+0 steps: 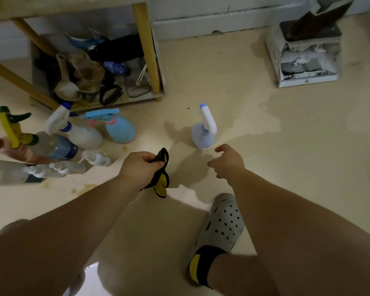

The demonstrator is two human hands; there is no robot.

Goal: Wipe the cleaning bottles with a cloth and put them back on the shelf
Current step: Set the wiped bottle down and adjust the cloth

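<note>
One pale lavender spray bottle [202, 133] stands upright and alone on the floor, out in front of the shelf and well apart from the other bottles. One right hand [228, 161] hangs just beside its base, fingers loosely bent and holding nothing; no contact is visible. One left hand [140, 167] grips one yellow-and-black cloth [161, 180], bunched in the fist.

At left, a cluster of bottles sits on the floor:
- one blue spray bottle [119, 130], upright
- one white spray bottle [81, 134], tilted
- one yellow-and-green trigger bottle [14, 133]
- several more, some lying flat

At least six are countable; overlap prevents a firm total.

One wooden shelf [146, 50] holds clutter on its bottom tier. One torn cardboard box [305, 67] stands at right. Floor [297, 167]: cream, stained, dimly lit. One grey clog [222, 223] is on the person's foot.
</note>
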